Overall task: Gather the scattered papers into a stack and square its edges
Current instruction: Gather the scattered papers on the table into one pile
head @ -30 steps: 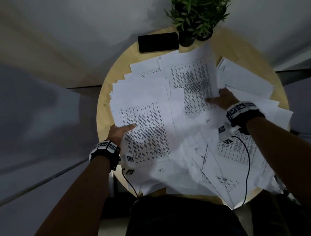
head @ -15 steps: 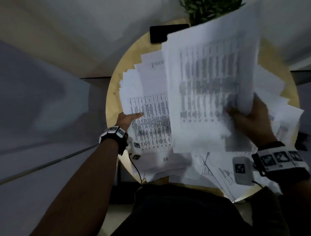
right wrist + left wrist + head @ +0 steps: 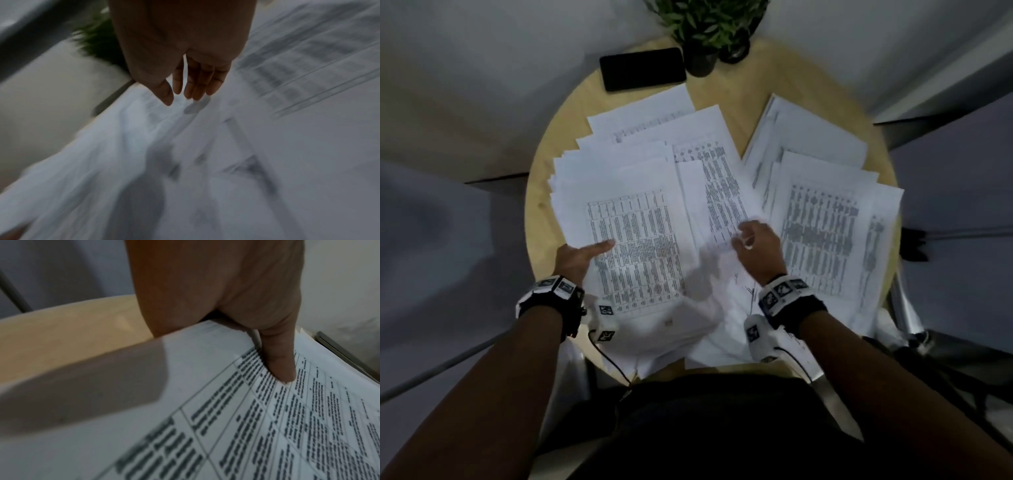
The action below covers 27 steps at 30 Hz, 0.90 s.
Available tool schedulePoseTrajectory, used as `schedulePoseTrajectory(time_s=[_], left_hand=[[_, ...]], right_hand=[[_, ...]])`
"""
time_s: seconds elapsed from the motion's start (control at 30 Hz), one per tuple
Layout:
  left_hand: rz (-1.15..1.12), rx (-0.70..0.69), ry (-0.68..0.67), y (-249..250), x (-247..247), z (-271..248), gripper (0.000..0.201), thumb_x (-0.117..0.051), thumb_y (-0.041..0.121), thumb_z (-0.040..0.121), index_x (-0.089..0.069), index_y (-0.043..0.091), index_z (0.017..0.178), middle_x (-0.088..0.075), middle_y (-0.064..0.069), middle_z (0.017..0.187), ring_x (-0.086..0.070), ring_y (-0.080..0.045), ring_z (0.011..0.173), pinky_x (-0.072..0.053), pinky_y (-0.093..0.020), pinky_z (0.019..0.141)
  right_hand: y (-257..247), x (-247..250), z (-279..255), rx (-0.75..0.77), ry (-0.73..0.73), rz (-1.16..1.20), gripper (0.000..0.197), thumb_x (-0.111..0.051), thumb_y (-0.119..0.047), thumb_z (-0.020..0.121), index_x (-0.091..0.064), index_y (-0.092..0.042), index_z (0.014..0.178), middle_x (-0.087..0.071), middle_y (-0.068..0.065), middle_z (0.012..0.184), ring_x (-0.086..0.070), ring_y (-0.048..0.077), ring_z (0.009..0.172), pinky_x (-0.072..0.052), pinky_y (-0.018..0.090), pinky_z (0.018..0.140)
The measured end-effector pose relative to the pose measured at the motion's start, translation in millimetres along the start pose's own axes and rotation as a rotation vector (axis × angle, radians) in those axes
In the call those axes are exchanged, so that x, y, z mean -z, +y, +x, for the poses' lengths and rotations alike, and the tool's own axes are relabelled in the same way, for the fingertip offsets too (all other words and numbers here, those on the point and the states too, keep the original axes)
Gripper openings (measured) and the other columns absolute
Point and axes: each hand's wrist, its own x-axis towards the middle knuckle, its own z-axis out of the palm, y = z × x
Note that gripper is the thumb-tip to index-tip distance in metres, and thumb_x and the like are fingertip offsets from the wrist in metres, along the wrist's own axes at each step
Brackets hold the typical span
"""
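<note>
White printed papers lie spread over a round wooden table (image 3: 541, 219). My left hand (image 3: 589, 251) grips the left pile (image 3: 640, 253) at its near-left edge. Its thumb (image 3: 281, 369) presses on the top printed sheet and its fingers are hidden under the pile. My right hand (image 3: 746, 236) hovers over the loose sheets in the middle (image 3: 722, 192), fingers (image 3: 195, 87) hanging relaxed and holding nothing. Another fanned group of sheets (image 3: 822, 233) lies to the right, reaching the table's right rim. The right wrist view is blurred by motion.
A black phone (image 3: 643, 68) lies at the table's far edge, next to a potted green plant (image 3: 709, 27). Some sheets overhang the near edge by my lap. Bare wood shows on the table's left side and between the two far paper groups.
Half a second ago my right hand held a bundle of sheets up high; it has let go and now hangs empty low over the middle. My left hand kept its grip on the left pile.
</note>
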Motion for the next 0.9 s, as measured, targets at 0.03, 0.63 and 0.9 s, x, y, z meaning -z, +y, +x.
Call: schedulePoseTrajectory(time_s=[0.03,0.63,0.9], left_hand=[[-0.004,-0.006,-0.014,-1.0,0.5,2.1,0.081,-0.096,0.042,0.046,-0.071,0.001,0.111,-0.068,-0.012,0.122,-0.061,-0.028,0.116,-0.043,-0.041,0.107],[0.137,-0.103,-0.127,24.7,-40.4,-3.8,0.054,-0.091,0.026,0.067,-0.062,0.007,0.109,-0.062,-0.004,0.106,-0.056,-0.024,0.105,-0.045,-0.037,0.095],[0.193,-0.021,-0.134,21.0,-55.2,14.3,0.126,-0.098,0.057,0.027,-0.054,0.000,0.131,-0.062,-0.014,0.132,-0.056,-0.036,0.122,-0.045,-0.052,0.104]], right_hand=[[21.7,21.3,9.2,-0.086,0.087,-0.015,0.026,-0.064,-0.013,0.085,-0.063,-0.004,0.109,-0.064,0.016,0.105,-0.062,0.031,0.093,-0.051,0.036,0.084],[137.6,119.5,46.1,-0.522,0.143,0.028,0.086,-0.085,-0.030,0.069,-0.041,-0.002,0.137,-0.053,0.020,0.136,-0.053,0.036,0.122,-0.045,0.038,0.097],[99.9,109.7,49.4,-0.223,-0.026,-0.011,0.052,-0.075,-0.017,0.080,-0.054,-0.002,0.126,-0.064,0.018,0.122,-0.063,0.033,0.110,-0.049,0.035,0.090]])
